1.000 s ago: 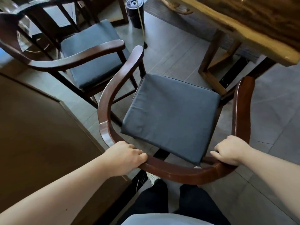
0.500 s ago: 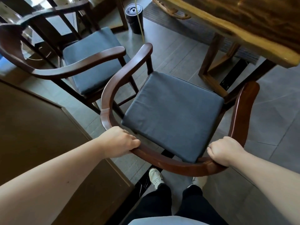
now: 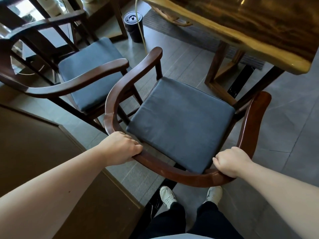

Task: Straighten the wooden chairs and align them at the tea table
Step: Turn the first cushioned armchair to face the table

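A dark wooden armchair (image 3: 252,125) with a curved back rail and a blue-grey seat cushion (image 3: 179,123) stands right in front of me, facing the tea table (image 3: 259,42). My left hand (image 3: 120,148) grips the left part of the back rail. My right hand (image 3: 231,161) grips the rail's right part. The chair's right armrest tip sits just below the table's near corner. A second, matching chair (image 3: 81,81) stands to the left, its armrest close beside the first chair's left armrest.
A brown cabinet top (image 3: 34,152) lies at my left, close to the chair's back corner. A black cylindrical bin (image 3: 133,28) with a pale hose stands on the grey tiled floor beyond the chairs. The table's wooden legs (image 3: 219,66) stand ahead on the right. My feet (image 3: 189,195) are behind the chair.
The chair has slid forward, away from me and toward the table, with both hands still on its back rail. My feet have come into view behind it.
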Available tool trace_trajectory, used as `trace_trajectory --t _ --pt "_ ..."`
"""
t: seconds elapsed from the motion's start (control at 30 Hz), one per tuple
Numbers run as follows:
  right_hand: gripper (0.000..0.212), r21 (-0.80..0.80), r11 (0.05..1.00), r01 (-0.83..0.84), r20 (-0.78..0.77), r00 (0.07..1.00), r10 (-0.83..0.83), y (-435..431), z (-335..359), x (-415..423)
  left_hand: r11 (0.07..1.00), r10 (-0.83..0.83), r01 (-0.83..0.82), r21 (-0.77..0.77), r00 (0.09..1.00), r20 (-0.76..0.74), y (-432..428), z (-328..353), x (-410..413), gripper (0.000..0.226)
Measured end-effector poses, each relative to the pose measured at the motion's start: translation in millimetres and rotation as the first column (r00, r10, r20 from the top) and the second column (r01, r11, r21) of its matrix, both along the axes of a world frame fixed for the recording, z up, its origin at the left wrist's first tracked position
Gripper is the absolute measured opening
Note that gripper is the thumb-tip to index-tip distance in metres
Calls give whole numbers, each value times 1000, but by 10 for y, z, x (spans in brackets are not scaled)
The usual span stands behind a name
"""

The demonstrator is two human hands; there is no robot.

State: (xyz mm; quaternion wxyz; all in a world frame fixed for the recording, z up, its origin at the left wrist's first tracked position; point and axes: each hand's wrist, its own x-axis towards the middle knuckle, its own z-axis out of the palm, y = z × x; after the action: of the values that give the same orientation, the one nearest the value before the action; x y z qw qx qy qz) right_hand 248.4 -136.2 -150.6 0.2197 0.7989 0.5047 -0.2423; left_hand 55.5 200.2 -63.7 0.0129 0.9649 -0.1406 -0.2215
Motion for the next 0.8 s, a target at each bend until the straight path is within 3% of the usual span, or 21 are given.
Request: trace_trajectory --t 0.27,0.47,0.8 --pt "46 -64 992 -107 -37 994 105 -14 184 364 993 113 -110 -29 989 93 -225 -156 59 24" --pt "43 -105 976 -189 3 982 191 -133 275 836 990 132 -126 -64 986 104 -468 -171 333 11" --pt "33 -65 963 -262 -23 965 261 -258 126 1161 992 111 -117 55 988 106 -422 3 946 27"
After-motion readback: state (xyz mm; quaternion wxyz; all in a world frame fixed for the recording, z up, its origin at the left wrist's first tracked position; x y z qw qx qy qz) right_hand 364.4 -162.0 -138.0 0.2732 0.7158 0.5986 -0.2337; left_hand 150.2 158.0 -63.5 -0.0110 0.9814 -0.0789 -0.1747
